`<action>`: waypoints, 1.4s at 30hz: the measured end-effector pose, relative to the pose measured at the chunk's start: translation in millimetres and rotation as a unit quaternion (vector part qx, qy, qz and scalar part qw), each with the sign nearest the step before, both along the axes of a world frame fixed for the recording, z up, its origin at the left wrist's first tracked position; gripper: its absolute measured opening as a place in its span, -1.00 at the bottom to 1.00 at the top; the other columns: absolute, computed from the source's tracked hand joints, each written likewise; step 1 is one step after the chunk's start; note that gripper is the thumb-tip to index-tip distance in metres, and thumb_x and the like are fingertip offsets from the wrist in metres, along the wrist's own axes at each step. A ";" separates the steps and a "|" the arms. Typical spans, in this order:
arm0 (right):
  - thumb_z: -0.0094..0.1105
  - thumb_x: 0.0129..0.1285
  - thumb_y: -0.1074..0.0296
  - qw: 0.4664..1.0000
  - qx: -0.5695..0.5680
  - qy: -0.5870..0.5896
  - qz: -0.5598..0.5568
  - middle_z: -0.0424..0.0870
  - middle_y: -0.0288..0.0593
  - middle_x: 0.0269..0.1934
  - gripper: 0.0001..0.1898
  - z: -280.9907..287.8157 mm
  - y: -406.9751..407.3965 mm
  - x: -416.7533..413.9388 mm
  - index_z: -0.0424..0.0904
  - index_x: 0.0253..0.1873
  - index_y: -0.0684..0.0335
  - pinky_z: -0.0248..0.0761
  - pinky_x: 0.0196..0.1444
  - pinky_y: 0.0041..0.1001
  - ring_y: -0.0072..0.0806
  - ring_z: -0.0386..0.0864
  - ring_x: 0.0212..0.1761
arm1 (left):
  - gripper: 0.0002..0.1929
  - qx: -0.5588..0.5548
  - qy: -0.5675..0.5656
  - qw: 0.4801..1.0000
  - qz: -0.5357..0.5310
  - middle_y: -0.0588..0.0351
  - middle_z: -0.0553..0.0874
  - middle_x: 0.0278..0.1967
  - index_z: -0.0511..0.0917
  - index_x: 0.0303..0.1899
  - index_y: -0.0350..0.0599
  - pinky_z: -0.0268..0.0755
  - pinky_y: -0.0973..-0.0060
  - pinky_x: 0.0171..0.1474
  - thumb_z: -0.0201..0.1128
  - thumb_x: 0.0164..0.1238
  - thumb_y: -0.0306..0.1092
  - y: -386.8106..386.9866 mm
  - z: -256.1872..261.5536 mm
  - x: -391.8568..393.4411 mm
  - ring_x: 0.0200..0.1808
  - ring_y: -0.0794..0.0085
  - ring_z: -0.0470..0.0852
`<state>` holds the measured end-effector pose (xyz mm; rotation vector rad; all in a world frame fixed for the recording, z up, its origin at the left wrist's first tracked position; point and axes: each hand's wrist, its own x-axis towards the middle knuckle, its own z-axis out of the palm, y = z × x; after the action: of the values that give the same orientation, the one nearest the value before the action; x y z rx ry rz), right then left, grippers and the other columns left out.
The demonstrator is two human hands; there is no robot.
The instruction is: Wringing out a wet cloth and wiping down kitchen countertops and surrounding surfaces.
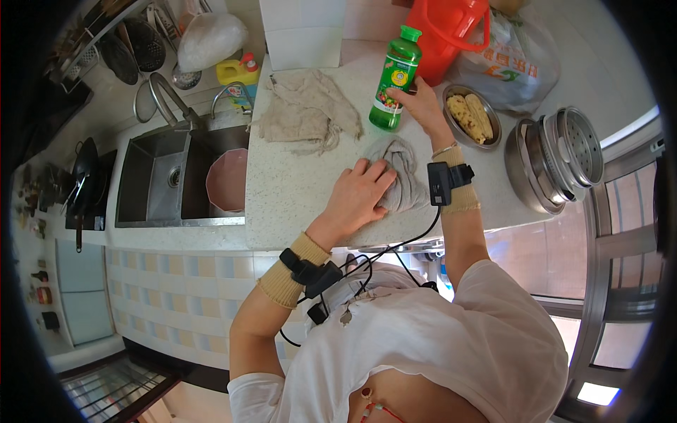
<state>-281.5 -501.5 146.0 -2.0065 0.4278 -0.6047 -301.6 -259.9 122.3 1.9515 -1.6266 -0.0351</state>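
Note:
My right hand [423, 108] grips a green plastic bottle [394, 84] by its right side, thumb across the label. The bottle has a green cap and stands almost upright on the speckled pale countertop [296, 195]. Below it lies a crumpled grey cloth [403, 177]. My left hand [359, 193] is on that cloth's left side, fingers spread over it and thumb at its near edge; the fingertips press into the folds. To the left, a beige, frayed cloth [307, 108] is spread loosely on the counter.
Behind the bottle stands a red plastic watering can or jug [444, 31] beside a filled plastic bag [508, 63]. A metal bowl [492, 138] holds corn cobs [470, 117]. Stacked steel pots [545, 164] sit at the right edge. A double sink [158, 180] with a pink basin [227, 180] lies left.

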 end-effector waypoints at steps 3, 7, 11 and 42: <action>0.41 -0.04 0.21 1.000 0.015 0.000 -0.012 0.62 -0.01 -0.09 -0.38 0.8 -1.8 4.8 0.42 0.08 0.47 0.40 0.02 -0.45 -0.39 0.57 -0.05 | -0.30 -0.006 -0.005 1.000 0.004 0.08 0.43 0.10 0.39 0.06 -0.08 0.37 0.29 0.01 0.44 -0.30 -0.31 1.0 -3.3 0.6 0.06 0.14 0.41; 0.43 -0.13 0.23 0.999 0.035 0.005 -0.020 0.64 -0.04 -0.12 -0.37 5.7 2.4 9.2 0.46 0.04 0.49 0.43 -0.01 -0.44 -0.39 0.59 -0.10 | -0.29 -0.001 -0.008 1.000 0.005 0.08 0.43 0.12 0.39 0.07 -0.06 0.38 0.29 0.00 0.44 -0.30 -0.30 2.8 -5.3 0.7 0.08 0.14 0.40; 0.45 -0.14 0.21 0.999 0.003 -0.022 -0.046 0.65 0.01 -0.16 -0.40 -2.0 -11.1 22.7 0.48 -0.02 0.49 0.44 -0.06 -0.44 -0.38 0.61 -0.13 | -0.28 -0.007 -0.010 1.000 0.012 0.09 0.42 0.13 0.39 0.09 -0.05 0.37 0.27 0.00 0.44 -0.31 -0.28 0.7 -8.0 -2.0 0.10 0.13 0.40; 0.44 -0.09 0.09 0.970 -0.226 -0.023 -0.088 0.52 0.25 -0.08 -0.27 -33.8 -66.5 210.7 0.33 0.05 0.56 0.36 0.06 -0.22 -0.03 0.50 0.04 | -0.27 -0.022 0.034 0.998 0.043 0.12 0.39 0.19 0.38 0.10 0.00 0.32 0.27 0.07 0.45 -0.29 -0.25 5.0 -15.3 -2.6 0.19 0.11 0.35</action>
<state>-70.8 -567.9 112.2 -2.3946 0.4751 -0.9226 -304.2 -254.9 107.0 1.9631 -1.4866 -0.0306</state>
